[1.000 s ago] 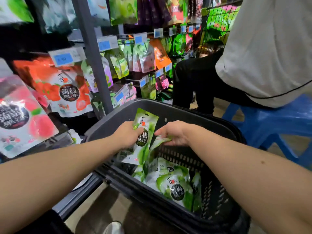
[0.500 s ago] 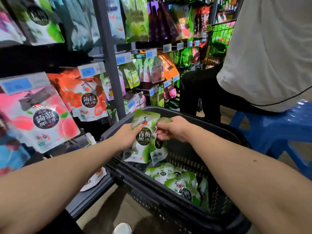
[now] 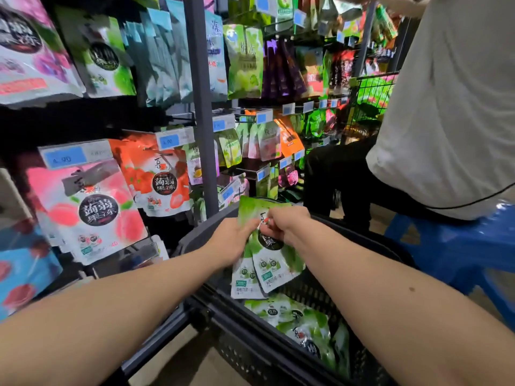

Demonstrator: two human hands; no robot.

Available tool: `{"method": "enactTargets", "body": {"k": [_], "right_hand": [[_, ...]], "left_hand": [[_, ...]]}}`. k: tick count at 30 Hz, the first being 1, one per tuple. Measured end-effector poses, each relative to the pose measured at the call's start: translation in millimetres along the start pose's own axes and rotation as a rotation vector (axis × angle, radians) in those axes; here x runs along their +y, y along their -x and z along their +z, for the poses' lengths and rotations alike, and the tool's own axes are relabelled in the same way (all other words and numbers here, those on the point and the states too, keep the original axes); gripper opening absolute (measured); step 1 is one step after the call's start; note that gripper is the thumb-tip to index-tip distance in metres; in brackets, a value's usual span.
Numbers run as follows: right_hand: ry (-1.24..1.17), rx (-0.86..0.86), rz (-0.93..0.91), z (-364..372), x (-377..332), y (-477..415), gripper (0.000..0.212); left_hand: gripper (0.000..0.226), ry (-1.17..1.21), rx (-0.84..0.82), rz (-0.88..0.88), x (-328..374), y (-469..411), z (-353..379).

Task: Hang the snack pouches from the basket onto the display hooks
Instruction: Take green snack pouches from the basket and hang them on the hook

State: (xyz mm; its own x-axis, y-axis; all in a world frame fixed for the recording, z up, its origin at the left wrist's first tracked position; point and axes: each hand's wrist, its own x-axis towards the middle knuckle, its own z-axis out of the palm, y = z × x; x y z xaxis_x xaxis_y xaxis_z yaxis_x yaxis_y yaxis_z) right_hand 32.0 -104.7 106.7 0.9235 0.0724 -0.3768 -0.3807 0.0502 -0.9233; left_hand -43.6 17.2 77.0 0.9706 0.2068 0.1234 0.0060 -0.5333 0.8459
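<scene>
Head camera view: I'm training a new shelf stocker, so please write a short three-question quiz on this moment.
1. True or false: the left hand and the right hand both grip green pouches above the basket.
2. Multiple choice: the loose pouches lying in the basket are mainly A) pink, B) green, C) orange.
3. Fill in: the other person beside the basket sits on a ___ stool.
Key: 1 true; 2 B; 3 blue.
</scene>
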Motion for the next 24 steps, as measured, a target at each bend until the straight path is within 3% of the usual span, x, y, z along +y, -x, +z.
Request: {"method": "enactTargets", "body": {"k": [5,7,11,16,17,20,21,24], "right_hand": [[0.063,-0.019,-0.008,3,-3,-1,0.012],[0.197,-0.032,-0.055,-5,-8,0,0.01],[0.574,-0.01,-0.223,-34,-18,3,0.067],[0.461,-0.307,-0.221,-30,-27,22,0.101],[0.419,-0.365,-0.204,-26,-31,26,0.091],[0.278,-0.46,-0.122,-12,-51,65,0.032],[0.223,-0.483,-0.109,-8,-60,74,0.023],[0.111,-0.513,-0.133,3,-87,108,0.025]], "left_hand": [[0.05,-0.062,0.107,0.021,-6,-3,7],[0.052,-0.097,0.149,0.024,-4,-9,-3],[0.054,-0.142,0.176,0.012,2,-23,-33],[0.048,-0.057,0.177,0.007,28,-23,-76],[0.048,-0.028,0.173,0.005,35,-21,-84],[0.048,0.054,0.215,-0.006,57,-21,-110],[0.054,0.109,0.221,-0.015,65,-20,-120],[0.082,0.288,0.256,-0.037,88,-19,-147]]}}
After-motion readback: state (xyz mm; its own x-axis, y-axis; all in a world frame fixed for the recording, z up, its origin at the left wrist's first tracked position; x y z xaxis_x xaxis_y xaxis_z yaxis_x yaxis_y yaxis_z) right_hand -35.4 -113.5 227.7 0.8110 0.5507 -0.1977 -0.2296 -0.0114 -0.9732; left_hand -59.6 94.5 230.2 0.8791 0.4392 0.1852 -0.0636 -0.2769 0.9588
